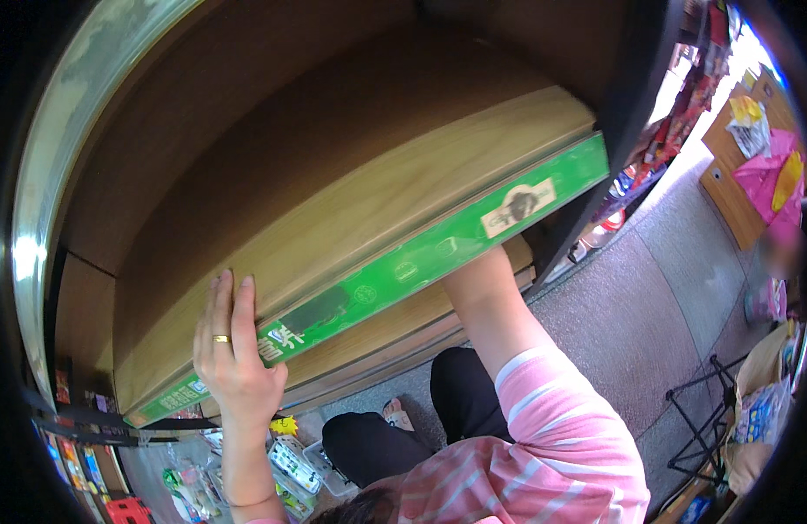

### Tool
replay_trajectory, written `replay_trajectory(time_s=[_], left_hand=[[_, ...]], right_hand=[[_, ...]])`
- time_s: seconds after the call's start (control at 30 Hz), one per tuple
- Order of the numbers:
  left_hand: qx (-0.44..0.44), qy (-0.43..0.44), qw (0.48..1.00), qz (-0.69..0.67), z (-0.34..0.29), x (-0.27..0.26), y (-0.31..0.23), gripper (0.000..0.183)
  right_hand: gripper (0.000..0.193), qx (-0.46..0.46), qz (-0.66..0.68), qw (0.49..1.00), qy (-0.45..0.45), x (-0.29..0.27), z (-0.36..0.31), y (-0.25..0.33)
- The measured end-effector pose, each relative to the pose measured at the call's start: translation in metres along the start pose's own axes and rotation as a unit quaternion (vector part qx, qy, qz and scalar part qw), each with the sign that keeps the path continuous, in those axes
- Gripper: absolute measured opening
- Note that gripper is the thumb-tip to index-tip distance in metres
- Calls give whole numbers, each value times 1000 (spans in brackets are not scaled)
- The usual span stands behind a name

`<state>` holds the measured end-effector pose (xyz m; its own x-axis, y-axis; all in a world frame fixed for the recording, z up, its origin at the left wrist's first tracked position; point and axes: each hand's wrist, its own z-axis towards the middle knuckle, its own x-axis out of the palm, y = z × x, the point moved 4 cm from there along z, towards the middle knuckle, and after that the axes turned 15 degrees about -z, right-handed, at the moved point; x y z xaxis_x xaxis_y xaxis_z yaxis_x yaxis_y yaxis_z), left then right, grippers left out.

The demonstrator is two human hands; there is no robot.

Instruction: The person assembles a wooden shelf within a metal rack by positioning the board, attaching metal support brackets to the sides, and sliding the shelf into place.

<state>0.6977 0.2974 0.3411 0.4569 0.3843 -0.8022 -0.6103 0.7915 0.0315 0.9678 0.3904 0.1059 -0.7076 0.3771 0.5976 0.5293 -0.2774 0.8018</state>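
Note:
A wooden shelf board with a bare top slants across the view. Along its front edge runs a green price strip under clear plastic, with a pale label near its right end. My left hand rests over the front edge at the left, its fingers stretched out on the board and its thumb by the strip. A gold ring is on one finger. My right forearm reaches under the board from the right; the hand itself is hidden behind the strip, so what it touches cannot be seen.
Below is a lower shelf. Plastic bins with packaged goods stand on the floor at lower left. To the right are a black folding frame, a wooden table with plastic bags, and racks of colourful packets.

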Motion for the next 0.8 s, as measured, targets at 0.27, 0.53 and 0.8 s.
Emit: replay_trajectory(time_s=[0.27,0.53,0.8], left_hand=[[-13,41,999,6,-12,12,-5,71],[-23,21,999,9,-15,11,0,66],[8,-56,998,-6,-33,14,4,50]], right_hand=[[43,14,-32,999,0,10,30,-1],[44,40,-108,993,17,7,35,-7],[46,37,-588,742,320,7,-85,24]])
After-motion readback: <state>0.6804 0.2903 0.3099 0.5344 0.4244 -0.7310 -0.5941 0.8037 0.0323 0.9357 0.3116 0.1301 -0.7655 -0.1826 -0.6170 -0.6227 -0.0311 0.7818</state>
